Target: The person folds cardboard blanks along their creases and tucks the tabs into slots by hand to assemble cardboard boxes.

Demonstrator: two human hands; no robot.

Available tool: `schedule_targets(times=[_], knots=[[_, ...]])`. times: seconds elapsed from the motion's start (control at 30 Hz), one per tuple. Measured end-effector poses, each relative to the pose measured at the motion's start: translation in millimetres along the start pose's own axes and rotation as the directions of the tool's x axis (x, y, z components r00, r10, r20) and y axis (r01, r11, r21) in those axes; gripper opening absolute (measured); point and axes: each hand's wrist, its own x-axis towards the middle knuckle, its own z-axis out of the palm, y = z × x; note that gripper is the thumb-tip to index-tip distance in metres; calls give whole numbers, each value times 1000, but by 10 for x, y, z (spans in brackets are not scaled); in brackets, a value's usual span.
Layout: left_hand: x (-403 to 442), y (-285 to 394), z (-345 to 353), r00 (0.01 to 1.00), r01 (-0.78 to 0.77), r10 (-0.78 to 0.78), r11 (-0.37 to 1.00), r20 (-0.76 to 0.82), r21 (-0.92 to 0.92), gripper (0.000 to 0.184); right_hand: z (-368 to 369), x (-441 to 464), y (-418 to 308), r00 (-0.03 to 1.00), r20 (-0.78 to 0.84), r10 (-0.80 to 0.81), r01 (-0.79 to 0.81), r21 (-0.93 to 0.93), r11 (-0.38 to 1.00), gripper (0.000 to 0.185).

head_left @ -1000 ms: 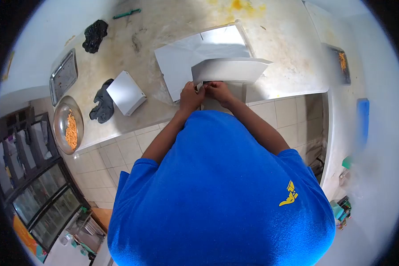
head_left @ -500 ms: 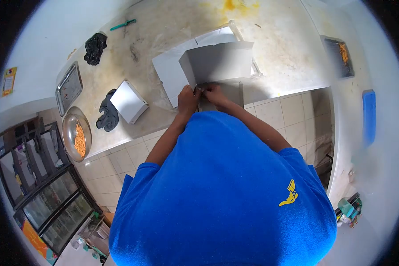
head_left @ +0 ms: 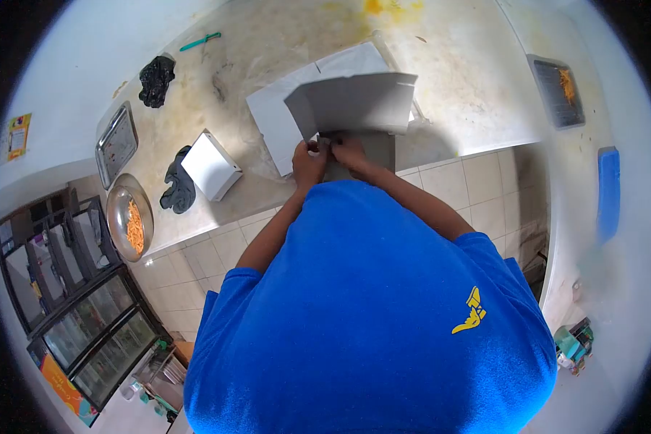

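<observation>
A partly folded cardboard box (head_left: 354, 101), grey on its inner side, stands in front of my body at the table's near edge, its lid panel raised. My left hand (head_left: 309, 163) grips the box's near left corner, thumb and fingers pinched together. Close beside it, my right hand (head_left: 349, 153) has its fingers curled on the same corner flap. Beneath and behind the box lie flat white cardboard sheets (head_left: 271, 119). A folded white box (head_left: 208, 168) sits to the left, next to a dark crumpled cloth or glove (head_left: 176, 184).
A steel bowl (head_left: 147, 224) of orange shreds rests at the table's left edge, near a metal tray (head_left: 117, 145). Farther back are a black plastic bag (head_left: 156, 79) and a green knife (head_left: 200, 41). Another tray (head_left: 550, 90) with orange shreds lies at right, near a blue container (head_left: 609, 195).
The left side panel of the box has swung outward to the left, and the raised lid panel has shifted slightly. Both hands stay at the same corner.
</observation>
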Motion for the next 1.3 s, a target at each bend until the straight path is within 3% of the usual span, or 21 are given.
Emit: schedule_targets(times=[0.03,0.23,0.43,0.53,0.63,0.73,0.93,1.03,1.13,1.23,1.3], knots=[[-14,50,3,1000,3,-3,1000,-21,-27,32,-4,32,4,997,-9,73,-73,-35,997,28],[26,155,-2,993,-114,118,974,-5,197,26,-8,57,11,1000,-15,10,-11,-23,1000,26],[134,22,68,959,-274,283,905,21,326,20,-26,77,-23,994,41,105,-106,27,994,25],[125,63,49,964,-256,265,890,30,377,22,-30,89,-2,990,42,133,-134,14,991,26],[124,117,-19,964,-266,246,907,103,326,22,-117,43,84,981,31,-192,194,-188,963,29],[107,107,2,976,-218,205,928,73,303,24,-301,-209,73,961,69,-269,277,-261,925,30],[45,70,92,949,-304,315,915,5,266,27,-424,-398,158,954,213,-213,270,-294,917,31],[97,29,58,929,-362,371,901,7,241,25,-576,-567,69,955,153,-255,269,-80,960,27],[236,-95,-51,948,-301,318,920,-29,251,22,-835,-858,-53,917,-127,-378,398,237,886,22],[332,-234,-218,929,-366,369,910,17,194,20,-1039,-836,227,811,-491,-319,422,112,900,25],[388,-210,-264,927,-374,368,889,75,264,20,-1083,-744,311,797,-534,-282,343,16,939,30]])
